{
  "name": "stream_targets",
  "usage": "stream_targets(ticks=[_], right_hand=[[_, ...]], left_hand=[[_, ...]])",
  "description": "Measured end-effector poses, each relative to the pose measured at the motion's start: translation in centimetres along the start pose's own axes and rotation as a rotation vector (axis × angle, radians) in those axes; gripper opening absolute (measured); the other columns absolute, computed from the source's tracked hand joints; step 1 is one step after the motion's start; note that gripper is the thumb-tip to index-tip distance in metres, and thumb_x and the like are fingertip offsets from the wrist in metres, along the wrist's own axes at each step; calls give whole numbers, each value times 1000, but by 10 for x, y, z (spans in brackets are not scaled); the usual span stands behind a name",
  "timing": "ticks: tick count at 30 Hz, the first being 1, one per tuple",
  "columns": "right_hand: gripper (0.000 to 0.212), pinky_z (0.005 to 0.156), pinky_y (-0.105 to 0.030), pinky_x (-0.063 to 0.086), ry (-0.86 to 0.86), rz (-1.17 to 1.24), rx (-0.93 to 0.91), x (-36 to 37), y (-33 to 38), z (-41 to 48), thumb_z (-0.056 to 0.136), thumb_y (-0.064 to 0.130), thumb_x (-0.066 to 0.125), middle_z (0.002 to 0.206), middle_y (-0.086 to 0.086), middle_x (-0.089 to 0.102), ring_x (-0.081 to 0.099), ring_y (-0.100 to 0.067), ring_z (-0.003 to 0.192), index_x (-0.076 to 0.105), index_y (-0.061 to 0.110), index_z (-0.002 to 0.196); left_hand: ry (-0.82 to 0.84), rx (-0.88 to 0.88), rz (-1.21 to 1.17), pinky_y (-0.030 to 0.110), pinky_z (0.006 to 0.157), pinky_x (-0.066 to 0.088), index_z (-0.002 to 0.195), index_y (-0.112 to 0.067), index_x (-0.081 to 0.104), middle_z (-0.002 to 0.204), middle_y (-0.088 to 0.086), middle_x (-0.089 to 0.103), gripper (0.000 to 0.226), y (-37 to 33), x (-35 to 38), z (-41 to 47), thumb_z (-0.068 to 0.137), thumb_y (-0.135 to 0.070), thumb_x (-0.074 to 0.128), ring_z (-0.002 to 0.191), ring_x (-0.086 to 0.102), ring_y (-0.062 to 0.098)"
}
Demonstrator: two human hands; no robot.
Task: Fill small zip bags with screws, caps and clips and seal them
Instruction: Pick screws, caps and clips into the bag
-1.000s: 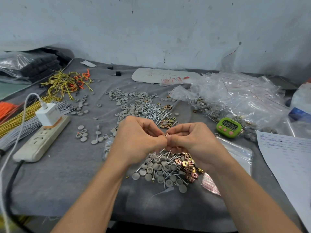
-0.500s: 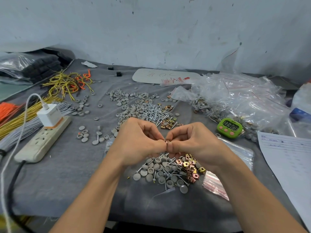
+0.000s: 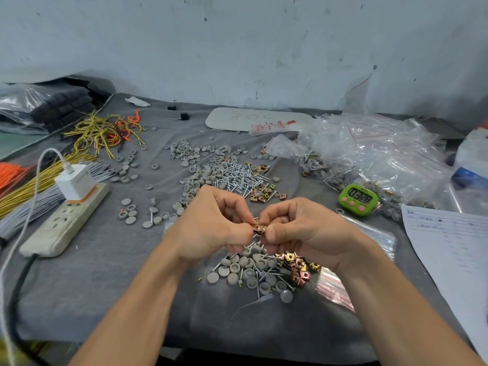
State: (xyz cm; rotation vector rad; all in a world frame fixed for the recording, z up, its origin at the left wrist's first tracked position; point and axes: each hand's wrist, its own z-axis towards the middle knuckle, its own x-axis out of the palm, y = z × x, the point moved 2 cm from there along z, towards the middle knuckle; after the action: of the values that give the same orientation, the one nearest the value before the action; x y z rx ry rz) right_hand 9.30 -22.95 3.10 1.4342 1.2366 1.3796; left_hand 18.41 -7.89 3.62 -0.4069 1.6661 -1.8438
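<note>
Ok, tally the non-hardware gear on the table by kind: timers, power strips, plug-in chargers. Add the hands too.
green timer: 1
power strip: 1
white charger, plugged into the strip: 1
hands: 2, the left hand and the right hand, both pinching a copper clip
Total: 5

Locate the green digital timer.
Head view, right side: green digital timer on the grey cloth, between the clear bag heap and the white paper sheet.
</note>
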Motion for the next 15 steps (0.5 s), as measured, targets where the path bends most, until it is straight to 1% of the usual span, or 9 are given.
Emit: stream_targets(ticks=[4,5,7,9,11,12,15], right_hand=[[37,55,-22,58,66,58,-2,-1,1,-1,48,23,99,62,-3,72,71,-13,54,79,14,77],[36,55,-21,58,68,70,-3,-1,1,-2,48,22,98,62,-2,71,70,-13,54,79,14,78],[25,53,-20,56,50,67,-10,-2,1,-1,54,16,90,61,-2,70,69,-13,53,78,14,76],[17,52,-19,55,-14,39,-22,-1,1,-1,57,12,84,61,-3,70,69,-13,52,78,14,73],[12,50,-18,54,-124,18,-47,-1,0,2,61,6,80,62,-7,70,69,-14,52,78,12,71],[12,49,-17,53,-185,29,-61,-1,-1,3,62,4,79,63,-9,70,69,-14,52,77,11,71],[16,49,-18,53,-346,60,-110,1,-5,9,63,3,80,65,-13,71,69,-15,53,74,6,77]], left_hand=[[29,9,-36,17,38,42,58,-12,72,47,13,61,17,-1,1,0,54,3,66,34,55,12],[30,7,-48,17,38,43,59,-13,72,48,13,61,15,-1,1,0,50,-1,69,34,56,12],[22,5,-63,17,38,43,60,-13,73,49,14,62,13,-1,0,1,47,-13,71,35,57,13],[-17,0,-40,18,39,44,59,-13,73,49,14,62,12,1,0,2,48,-12,71,36,58,14],[-111,-5,15,19,41,44,58,-16,72,49,10,63,10,2,-2,4,52,-8,71,37,57,14],[-169,-4,39,20,42,44,57,-18,72,49,8,64,10,3,-2,5,54,-8,72,37,57,14],[-357,2,161,26,44,47,63,-22,75,54,3,69,8,4,-3,4,56,-22,79,43,61,13]])
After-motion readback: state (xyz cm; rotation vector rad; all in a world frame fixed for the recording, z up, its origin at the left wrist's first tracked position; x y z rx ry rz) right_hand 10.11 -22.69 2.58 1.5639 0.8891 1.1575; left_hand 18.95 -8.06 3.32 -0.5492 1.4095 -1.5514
